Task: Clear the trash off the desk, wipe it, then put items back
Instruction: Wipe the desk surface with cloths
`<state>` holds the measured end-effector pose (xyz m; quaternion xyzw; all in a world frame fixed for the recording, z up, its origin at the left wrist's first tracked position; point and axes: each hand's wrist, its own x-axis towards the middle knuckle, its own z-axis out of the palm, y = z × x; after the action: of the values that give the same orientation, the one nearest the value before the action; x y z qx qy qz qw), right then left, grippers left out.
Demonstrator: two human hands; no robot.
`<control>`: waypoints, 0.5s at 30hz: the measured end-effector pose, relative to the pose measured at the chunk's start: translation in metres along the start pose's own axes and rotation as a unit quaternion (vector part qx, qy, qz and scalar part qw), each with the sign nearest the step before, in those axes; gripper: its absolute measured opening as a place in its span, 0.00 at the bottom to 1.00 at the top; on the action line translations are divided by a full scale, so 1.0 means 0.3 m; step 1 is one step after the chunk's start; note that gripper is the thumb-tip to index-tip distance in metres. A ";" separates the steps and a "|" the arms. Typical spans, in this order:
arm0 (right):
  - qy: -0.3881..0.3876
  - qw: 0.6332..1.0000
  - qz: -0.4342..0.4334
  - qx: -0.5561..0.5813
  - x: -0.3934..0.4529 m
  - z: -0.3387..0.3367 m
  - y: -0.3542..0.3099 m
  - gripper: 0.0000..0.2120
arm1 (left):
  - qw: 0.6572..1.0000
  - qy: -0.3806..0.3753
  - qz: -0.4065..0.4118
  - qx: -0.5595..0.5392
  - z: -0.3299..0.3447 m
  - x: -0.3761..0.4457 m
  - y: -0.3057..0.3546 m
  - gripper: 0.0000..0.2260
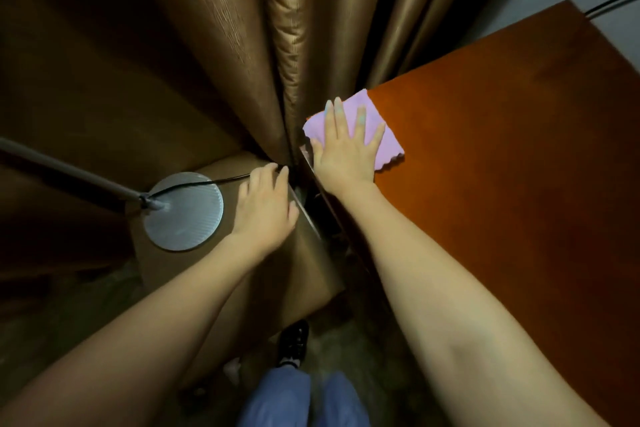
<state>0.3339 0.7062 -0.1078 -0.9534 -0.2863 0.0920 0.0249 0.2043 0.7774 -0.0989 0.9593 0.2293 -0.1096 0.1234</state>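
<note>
You are at the wiping step: your right hand (346,146) presses flat, fingers spread, on the soft pink scalloped cloth (375,135) at the desk's (502,166) far left corner. Your left hand (268,208) rests relaxed, holding nothing, on the cardboard box (242,274) left of the desk, beside a round metal lamp base (185,215). Next, sweep the cloth rightward across the smooth orange-brown top

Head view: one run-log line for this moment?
stage: wiping | right hand: flat on pink cloth, orange-brown desk corner | left hand: on brown box
</note>
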 end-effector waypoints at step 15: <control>-0.011 1.000 0.008 -0.011 -0.354 0.031 0.195 0.30 | 0.997 0.013 0.073 -0.014 0.018 -0.146 0.215 0.25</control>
<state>0.2767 0.5988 -0.1057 -0.9548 -0.2797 0.0997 0.0105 0.1955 0.7020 -0.0802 0.9730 0.1615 -0.0845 0.1418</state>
